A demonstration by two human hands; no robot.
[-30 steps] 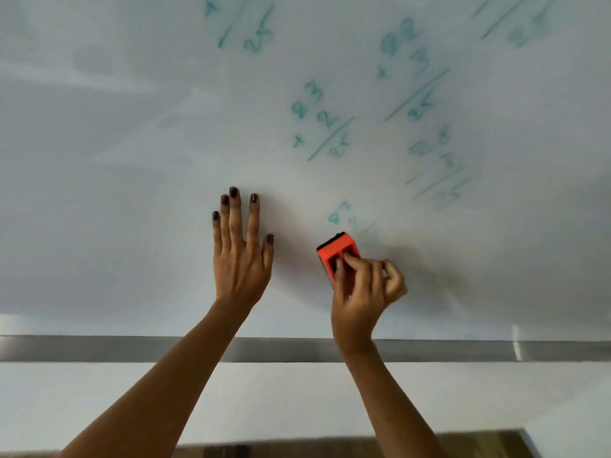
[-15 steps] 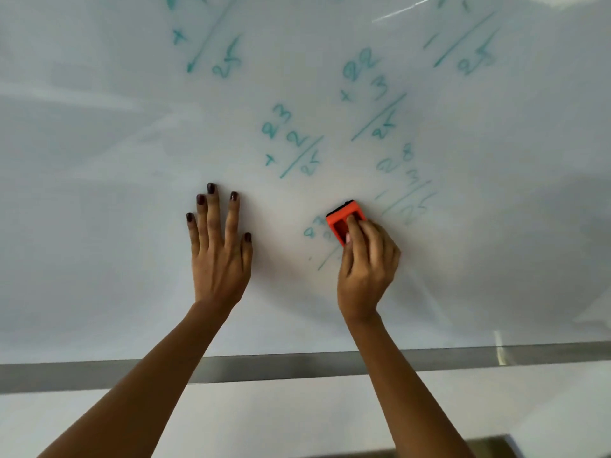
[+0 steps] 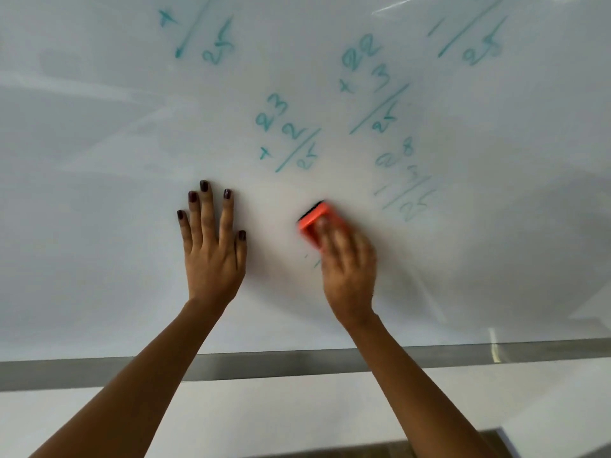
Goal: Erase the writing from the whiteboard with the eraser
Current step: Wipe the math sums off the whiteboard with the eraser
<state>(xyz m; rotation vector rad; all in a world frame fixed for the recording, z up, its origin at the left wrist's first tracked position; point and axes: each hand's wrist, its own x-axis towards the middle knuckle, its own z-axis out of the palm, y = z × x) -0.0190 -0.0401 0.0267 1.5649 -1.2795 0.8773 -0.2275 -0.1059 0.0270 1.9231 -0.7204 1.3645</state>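
Note:
A white whiteboard [image 3: 99, 160] fills the head view. Teal sums are written on it, among them a 23 + 2 sum [image 3: 287, 133], a 22 + 3 sum [image 3: 373, 84] and a fainter, smudged sum [image 3: 403, 180] to the right. My right hand [image 3: 347, 259], blurred by motion, presses an orange eraser [image 3: 314, 223] with a black felt edge against the board, below the 23 + 2 sum. A small teal remnant [image 3: 315, 261] shows just left of that hand. My left hand [image 3: 211, 246] lies flat on the board, fingers spread, left of the eraser.
A grey metal rail [image 3: 264, 365] runs along the board's lower edge. Below it is a white wall [image 3: 264, 418]. More teal sums sit at the top left [image 3: 198, 34] and top right [image 3: 472, 38] of the board.
My right hand has swept the eraser up and leftwards over the lowest sum, which is now almost wiped away. My left hand has stayed flat on the board.

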